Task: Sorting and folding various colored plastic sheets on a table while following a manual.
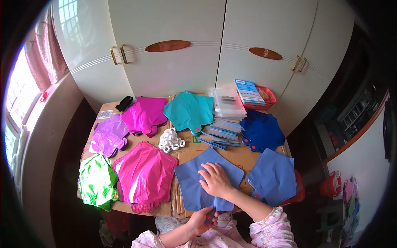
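A flat, matte blue foil balloon (pixel 192 182), five-sided with a short tab, lies on the cardboard in front of me. My right hand (pixel 216 180) rests on its middle, fingers stretched out and palm down. At the table's near edge, my left hand (pixel 202 221) is closed around the balloon's tab, which carries a small red mark. To the right lies a similar blue balloon (pixel 273 175), apart from my hands. A stack of pink foil balloons (pixel 144 175) sits on the left, close to the held one.
Behind lie white rings (pixel 170 140), teal balloons (pixel 189 109), clear plastic sleeves (pixel 223 130), and dark blue balloons (pixel 262 130). Purple (pixel 109 134), magenta (pixel 144 113) and green balloons (pixel 97 180) fill the left. A red basket (pixel 266 96) stands by the cabinet (pixel 173 70).
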Available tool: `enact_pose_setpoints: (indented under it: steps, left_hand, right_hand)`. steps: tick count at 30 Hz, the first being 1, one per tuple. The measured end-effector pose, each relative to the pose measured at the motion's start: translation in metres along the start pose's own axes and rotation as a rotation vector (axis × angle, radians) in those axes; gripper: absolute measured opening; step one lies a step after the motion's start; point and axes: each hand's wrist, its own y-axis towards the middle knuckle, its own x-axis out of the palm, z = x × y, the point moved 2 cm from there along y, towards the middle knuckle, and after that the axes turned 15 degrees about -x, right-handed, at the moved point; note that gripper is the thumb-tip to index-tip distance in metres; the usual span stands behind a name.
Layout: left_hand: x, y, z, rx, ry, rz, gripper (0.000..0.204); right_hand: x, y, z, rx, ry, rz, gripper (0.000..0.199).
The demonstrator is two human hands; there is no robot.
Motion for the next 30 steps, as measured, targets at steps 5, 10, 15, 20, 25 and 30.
enact_pose_setpoints:
  steps: [5,10,15,20,25,30]
  left_hand:
    - [-0.002,-0.010,0.005,0.049,0.207,0.121,0.026]
    - [-0.004,-0.049,0.017,0.142,0.311,0.298,0.034]
    - [-0.005,-0.069,0.049,0.599,0.747,0.524,0.038]
    - [0.010,-0.071,0.087,0.830,1.515,1.190,0.037]
    - [0.006,-0.060,0.110,0.893,1.574,1.409,0.032]
    - [0.014,-0.054,0.131,1.033,1.527,1.355,0.033]
  right_hand:
    - [-0.002,0.001,-0.002,0.011,-0.023,-0.024,0.036]
    - [-0.002,0.001,-0.003,0.014,-0.028,-0.037,0.038]
    - [-0.004,0.001,-0.004,0.013,-0.033,-0.052,0.041]
    - [-0.002,-0.001,-0.002,0.023,-0.047,-0.074,0.043]
    - [-0.003,-0.002,-0.003,0.040,-0.057,-0.071,0.044]
    - [0.000,-0.002,-0.002,0.071,-0.046,-0.104,0.045]
